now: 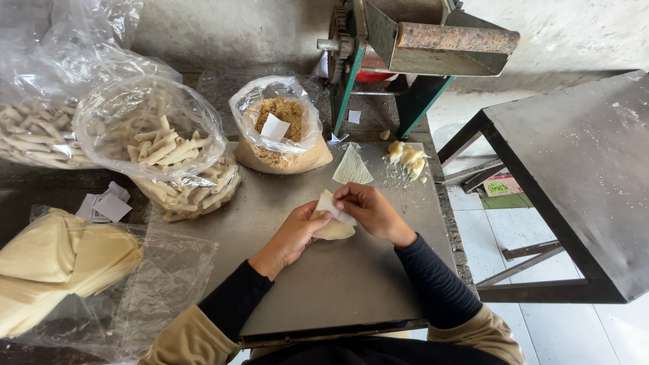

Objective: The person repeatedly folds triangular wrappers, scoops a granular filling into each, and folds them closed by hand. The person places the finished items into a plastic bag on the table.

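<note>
Dark sleeves reach out over the metal table (338, 270). Both hands pinch one thin pastry wrapper (332, 220) between them: the left hand (292, 236) cups it from below, and the right hand (368, 211) folds its top edge over. Good folding means tight, even tucks. Just past the hands lie a spare triangle wrapper (351, 169), a filling bag (280, 125), and a bag of finished rolls (179, 165).

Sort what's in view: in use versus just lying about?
In use: left hand and right hand folding a wrapper; spare wrapper; crumb filling bag; rolled sticks bag.
Idle: green machine; dark table; paper slips.
</note>
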